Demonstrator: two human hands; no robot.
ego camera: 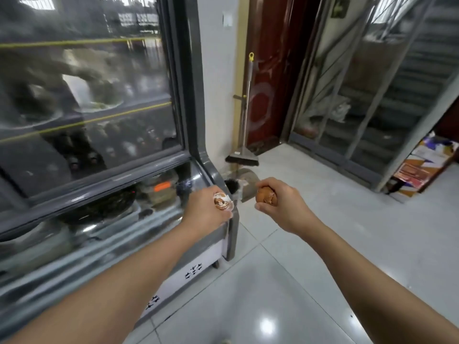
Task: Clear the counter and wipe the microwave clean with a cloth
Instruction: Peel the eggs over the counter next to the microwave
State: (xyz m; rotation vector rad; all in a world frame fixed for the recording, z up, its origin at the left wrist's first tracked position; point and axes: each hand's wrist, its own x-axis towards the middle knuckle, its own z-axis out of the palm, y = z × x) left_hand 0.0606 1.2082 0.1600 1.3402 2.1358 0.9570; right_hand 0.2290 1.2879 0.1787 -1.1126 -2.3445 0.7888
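Clearing appears under way: left hand (208, 209) grasps broken eggshells (222, 201), right hand (280, 204) grasps a brown eggshell (266, 194), both near the dustpan (244, 182); microwave and cloth are out of view, wiping seemingly outstanding.

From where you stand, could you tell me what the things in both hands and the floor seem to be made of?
Left hand grips broken eggshell: thin, matte brown outside, white inside, jagged edges. Right hand grips a brown shell with a cracked edge, probably also eggshell. The floor looks like glazed ceramic tile: grout lines, glossy light reflection.
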